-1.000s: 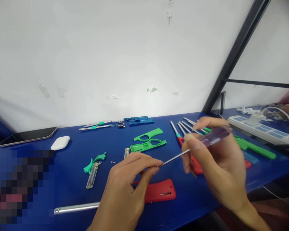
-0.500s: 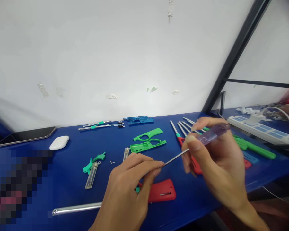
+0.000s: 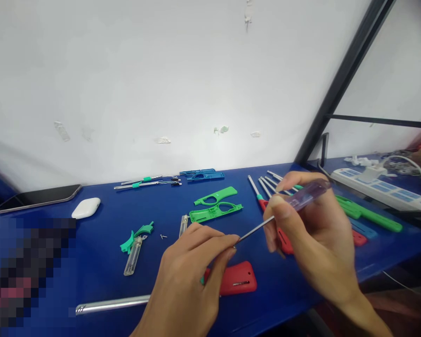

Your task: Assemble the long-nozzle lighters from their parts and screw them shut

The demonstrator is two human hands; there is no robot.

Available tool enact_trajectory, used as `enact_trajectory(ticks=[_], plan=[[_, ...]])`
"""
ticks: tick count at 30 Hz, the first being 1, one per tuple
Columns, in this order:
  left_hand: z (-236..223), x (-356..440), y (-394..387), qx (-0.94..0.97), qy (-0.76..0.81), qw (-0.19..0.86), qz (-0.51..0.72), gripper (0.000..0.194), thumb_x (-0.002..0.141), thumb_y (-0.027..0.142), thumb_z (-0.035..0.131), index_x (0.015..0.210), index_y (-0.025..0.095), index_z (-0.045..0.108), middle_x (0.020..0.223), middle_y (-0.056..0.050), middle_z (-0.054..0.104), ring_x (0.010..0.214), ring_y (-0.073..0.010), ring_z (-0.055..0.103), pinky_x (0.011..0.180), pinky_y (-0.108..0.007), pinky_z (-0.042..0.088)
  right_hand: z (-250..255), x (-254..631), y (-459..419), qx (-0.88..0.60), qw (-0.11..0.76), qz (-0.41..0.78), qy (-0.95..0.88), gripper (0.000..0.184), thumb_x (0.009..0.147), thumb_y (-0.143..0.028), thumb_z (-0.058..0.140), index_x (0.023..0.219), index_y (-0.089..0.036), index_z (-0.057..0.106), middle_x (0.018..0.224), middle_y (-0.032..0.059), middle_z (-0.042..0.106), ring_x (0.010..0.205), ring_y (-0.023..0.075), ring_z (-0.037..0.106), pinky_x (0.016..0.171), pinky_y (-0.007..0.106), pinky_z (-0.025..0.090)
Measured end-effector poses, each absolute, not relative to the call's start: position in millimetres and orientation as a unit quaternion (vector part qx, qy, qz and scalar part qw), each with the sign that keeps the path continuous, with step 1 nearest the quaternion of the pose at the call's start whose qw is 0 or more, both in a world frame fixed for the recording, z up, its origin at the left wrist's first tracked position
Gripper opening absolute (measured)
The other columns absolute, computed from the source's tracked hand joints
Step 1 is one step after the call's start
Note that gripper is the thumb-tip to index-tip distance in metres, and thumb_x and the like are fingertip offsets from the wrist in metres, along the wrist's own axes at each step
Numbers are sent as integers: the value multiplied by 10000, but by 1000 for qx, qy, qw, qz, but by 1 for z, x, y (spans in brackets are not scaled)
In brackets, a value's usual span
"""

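One screwdriver [image 3: 310, 195] sits in the curled right hand [image 3: 323, 264]; the left hand [image 3: 185, 281] pinches closed at its tip, contents unclear; uneven pressure could cause slipping

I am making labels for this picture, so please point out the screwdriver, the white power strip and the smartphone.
Screwdriver [image 3: 307, 195]: head view, on its purple handle.
Power strip [image 3: 384, 189]: head view, on its top face.
Smartphone [image 3: 38, 198]: head view, on its dark screen.

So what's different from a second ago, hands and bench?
Left hand edged slightly right over the red handle, fingertips at the screwdriver's tip; right hand and screwdriver handle eased slightly left. Nothing visibly taken up or let go. Same: screwdriver grip, red handle, green shells, small screws.
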State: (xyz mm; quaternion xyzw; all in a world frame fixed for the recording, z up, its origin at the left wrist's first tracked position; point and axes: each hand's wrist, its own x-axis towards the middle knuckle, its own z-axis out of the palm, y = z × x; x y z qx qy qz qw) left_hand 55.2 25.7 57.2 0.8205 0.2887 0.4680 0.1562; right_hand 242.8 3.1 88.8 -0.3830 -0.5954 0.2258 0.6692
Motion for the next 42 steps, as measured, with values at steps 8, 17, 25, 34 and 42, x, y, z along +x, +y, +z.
enact_trajectory(ticks=[8, 17, 25, 34, 42], plan=[[56, 55, 27, 815, 282, 169, 477, 310, 983, 48, 664, 1138, 263, 824, 984, 27, 787, 875, -112, 728, 849, -205, 562, 89, 243, 4, -378, 668, 220, -601, 107, 1080, -346, 664, 1120, -324, 567, 649, -102, 579, 422, 76, 535, 397, 187, 435], [57, 50, 26, 825, 293, 198, 441, 361, 1021, 54, 614, 1193, 297, 820, 996, 24, 778, 839, -128, 706, 871, -280, 557, 93, 242, 1, -405, 663, 219, -590, 102, 1077, -358, 658, 1114, -327, 568, 623, -96, 568, 430, 96, 519, 408, 217, 430], [61, 53, 25, 820, 296, 197, 449, 391, 1014, 39, 583, 1160, 301, 834, 978, 26, 786, 813, -130, 701, 759, -259, 548, 90, 245, 1, -395, 658, 236, -596, 94, 1088, -356, 636, 1153, -342, 569, 647, -85, 569, 448, 101, 536, 411, 224, 437], [57, 57, 22, 799, 320, 198, 468, 338, 994, 90, 663, 1209, 320, 788, 1008, 56, 810, 895, -121, 759, 859, -216, 593, 91, 244, -1, -398, 654, 208, -609, 329, 1037, -284, 720, 1298, -374, 542, 672, -95, 573, 443, 118, 555, 397, 260, 438], [49, 60, 19, 822, 317, 172, 442, 466, 991, 78, 617, 1367, 350, 664, 973, 57, 780, 857, -136, 748, 907, -279, 607, 88, 260, -6, -410, 592, 104, -686, 199, 1064, -314, 666, 1240, -376, 596, 930, -12, 649, 710, 185, 656, 629, 354, 544]])
